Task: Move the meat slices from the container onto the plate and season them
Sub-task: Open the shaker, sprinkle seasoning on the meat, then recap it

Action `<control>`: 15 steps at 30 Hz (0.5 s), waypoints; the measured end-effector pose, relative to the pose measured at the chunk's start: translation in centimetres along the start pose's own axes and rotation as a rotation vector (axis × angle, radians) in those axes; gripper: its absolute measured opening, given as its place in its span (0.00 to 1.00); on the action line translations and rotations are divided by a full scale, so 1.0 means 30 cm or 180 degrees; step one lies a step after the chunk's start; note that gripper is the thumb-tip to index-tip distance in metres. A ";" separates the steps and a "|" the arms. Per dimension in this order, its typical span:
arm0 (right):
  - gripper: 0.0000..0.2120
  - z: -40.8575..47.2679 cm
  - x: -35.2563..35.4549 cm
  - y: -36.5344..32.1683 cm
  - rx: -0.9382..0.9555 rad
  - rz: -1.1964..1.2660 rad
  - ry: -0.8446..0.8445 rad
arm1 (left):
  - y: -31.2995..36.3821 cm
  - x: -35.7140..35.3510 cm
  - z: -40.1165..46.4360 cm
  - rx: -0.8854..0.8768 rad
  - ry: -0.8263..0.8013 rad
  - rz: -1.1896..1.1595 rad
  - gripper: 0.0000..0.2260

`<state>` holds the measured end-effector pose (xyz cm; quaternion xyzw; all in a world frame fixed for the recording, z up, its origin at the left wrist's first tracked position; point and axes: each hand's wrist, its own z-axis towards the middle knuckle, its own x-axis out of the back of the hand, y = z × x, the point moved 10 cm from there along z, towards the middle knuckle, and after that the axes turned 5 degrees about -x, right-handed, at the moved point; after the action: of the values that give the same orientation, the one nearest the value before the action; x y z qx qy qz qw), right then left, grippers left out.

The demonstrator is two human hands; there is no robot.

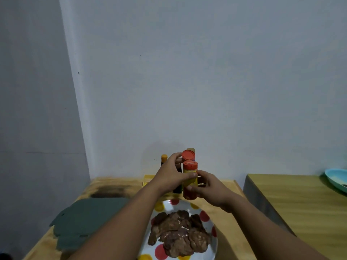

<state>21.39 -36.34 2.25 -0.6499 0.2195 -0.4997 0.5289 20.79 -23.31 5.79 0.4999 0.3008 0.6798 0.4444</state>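
Observation:
A pile of brown meat slices (178,233) lies on a white plate (205,216) with red and yellow dots, near the table's front edge. Above the plate's far rim I hold a seasoning shaker (190,182) upright; it has a yellow label and a red cap. My right hand (210,188) grips its body from the right. My left hand (171,173) wraps the upper part, and its fingertips hold the hinged red flip lid (188,155), which stands open. The meat container is out of view.
Behind the shaker stand dark sauce bottles (163,160) and a yellow rack (148,180) against the wall. A dark green mat (88,218) lies on the wooden table at left. A second wooden surface at right carries a light blue dish (336,178).

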 end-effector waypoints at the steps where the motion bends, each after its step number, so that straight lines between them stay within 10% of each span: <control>1: 0.18 0.004 0.001 0.004 -0.0009 -0.0018 -0.0008 | -0.001 -0.003 0.001 0.0014 -0.0044 -0.0106 0.38; 7: 0.18 0.018 -0.015 0.010 0.0023 -0.0068 0.0054 | -0.005 -0.013 -0.006 0.0085 -0.0246 -0.0291 0.29; 15: 0.21 0.039 -0.052 0.003 0.0026 0.0011 0.0065 | -0.061 0.017 -0.008 0.0412 -0.0053 -0.0752 0.57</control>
<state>21.82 -34.54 1.57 -0.6422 0.2240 -0.5063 0.5301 21.07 -22.06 4.35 0.4942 0.3971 0.5977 0.4907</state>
